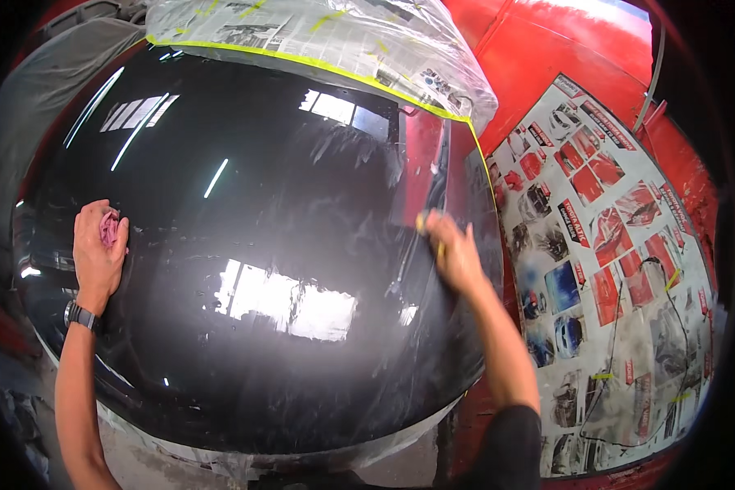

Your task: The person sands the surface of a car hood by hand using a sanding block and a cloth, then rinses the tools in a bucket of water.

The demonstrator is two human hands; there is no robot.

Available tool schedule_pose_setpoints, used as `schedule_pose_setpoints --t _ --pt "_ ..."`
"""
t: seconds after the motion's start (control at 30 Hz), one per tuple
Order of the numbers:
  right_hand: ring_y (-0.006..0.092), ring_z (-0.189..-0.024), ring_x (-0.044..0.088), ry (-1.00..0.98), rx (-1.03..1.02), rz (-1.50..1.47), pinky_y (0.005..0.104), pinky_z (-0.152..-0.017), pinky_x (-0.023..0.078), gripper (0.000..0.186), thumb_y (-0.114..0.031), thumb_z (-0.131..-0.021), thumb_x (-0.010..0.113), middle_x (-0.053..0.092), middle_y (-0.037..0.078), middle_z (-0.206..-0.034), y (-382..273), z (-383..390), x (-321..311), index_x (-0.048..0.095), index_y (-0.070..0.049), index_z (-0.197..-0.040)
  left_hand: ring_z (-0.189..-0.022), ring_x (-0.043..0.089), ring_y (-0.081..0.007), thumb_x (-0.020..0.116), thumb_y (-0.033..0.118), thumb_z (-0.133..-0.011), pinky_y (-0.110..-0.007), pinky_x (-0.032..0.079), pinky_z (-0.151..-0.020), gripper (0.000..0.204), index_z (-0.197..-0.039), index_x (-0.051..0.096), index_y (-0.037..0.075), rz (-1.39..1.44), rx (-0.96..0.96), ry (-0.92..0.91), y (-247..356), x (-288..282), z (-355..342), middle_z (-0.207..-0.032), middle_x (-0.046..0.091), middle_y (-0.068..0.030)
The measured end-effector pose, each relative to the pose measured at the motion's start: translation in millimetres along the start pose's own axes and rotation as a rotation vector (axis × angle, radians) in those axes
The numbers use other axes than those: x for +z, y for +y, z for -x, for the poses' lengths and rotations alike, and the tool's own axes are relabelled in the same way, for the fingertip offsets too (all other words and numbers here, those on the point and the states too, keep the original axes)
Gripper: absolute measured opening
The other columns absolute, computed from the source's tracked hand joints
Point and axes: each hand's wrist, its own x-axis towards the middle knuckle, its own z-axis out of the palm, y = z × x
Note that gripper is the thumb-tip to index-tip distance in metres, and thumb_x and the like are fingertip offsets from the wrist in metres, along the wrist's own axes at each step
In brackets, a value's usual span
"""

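Observation:
A glossy black car hood (220, 220) spreads out in front of me, with pale wet-looking streaks and smears on its middle and right side. At its left part, my left hand (98, 257) is closed around a crumpled pink cloth (110, 230) and rests on the panel. Over on the right side, my right hand (456, 255) grips a small yellowish pad (421, 222) against the hood; the fingers hide most of the pad, so its exact kind is unclear. Window and lamp reflections lie across the paint.
Yellow-green masking tape (302, 55) runs along the hood's far edge, where newspaper and clear plastic sheeting (367, 33) cover the car. To the right stands a large poster board (621, 269) with car pictures, beside red panels (547, 41). A grey cover (41, 90) drapes at far left.

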Motion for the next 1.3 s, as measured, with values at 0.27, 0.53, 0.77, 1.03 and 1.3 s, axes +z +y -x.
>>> schedule_pose_setpoints --t 0.27,0.53,0.77,1.03,1.3 --pt "0.0327 -0.147 0.044 0.087 -0.054 0.041 0.0664 -0.120 0.028 0.057 -0.006 -0.091 0.060 0.048 0.014 -0.158 -31 17 30 0.054 -0.012 -0.147 -0.110 0.060 -0.0356 0.070 0.016 -0.092 -0.044 0.048 -0.096 0.025 -0.109 0.063 -0.001 -0.025 -0.015 0.006 -10 -3 2 -0.120 0.063 -0.0152" --pt "0.0398 -0.145 0.045 0.046 0.021 0.085 0.0741 -0.116 0.025 0.051 -0.004 -0.096 0.056 0.052 0.007 -0.155 12 16 -3 0.057 -0.020 -0.145 -0.110 0.060 -0.0356 0.070 0.016 -0.092 -0.043 0.048 -0.097 0.024 -0.108 0.063 -0.001 0.013 -0.014 0.001 2 5 1 -0.120 0.063 -0.0153" --pt "0.0348 -0.145 0.046 0.132 0.028 0.057 0.0683 -0.116 0.032 0.043 -0.009 -0.095 0.061 0.052 0.012 -0.154 6 6 26 0.062 -0.008 -0.138 -0.109 0.060 -0.0355 0.070 0.016 -0.092 -0.043 0.048 -0.096 0.024 -0.108 0.063 -0.001 0.014 -0.027 0.016 -5 3 1 -0.119 0.063 -0.0155" --pt "0.0342 -0.145 0.046 0.024 0.035 0.110 0.0694 -0.116 0.030 0.046 -0.013 -0.097 0.059 0.051 0.007 -0.156 47 -37 11 0.059 -0.017 -0.142 -0.106 0.060 -0.0358 0.070 0.016 -0.092 -0.044 0.048 -0.094 0.025 -0.108 0.062 -0.001 -0.002 0.025 0.012 -3 -2 1 -0.115 0.063 -0.0155" --pt "0.0374 -0.146 0.042 0.106 -0.003 -0.091 0.0704 -0.115 0.031 0.048 -0.030 -0.105 0.049 0.045 0.019 -0.157 -31 -68 49 0.046 -0.008 -0.147 -0.107 0.060 -0.0346 0.070 0.013 -0.092 -0.042 0.048 -0.096 0.027 -0.114 0.061 -0.001 -0.017 -0.008 -0.003 -5 -2 1 -0.114 0.062 -0.0149"
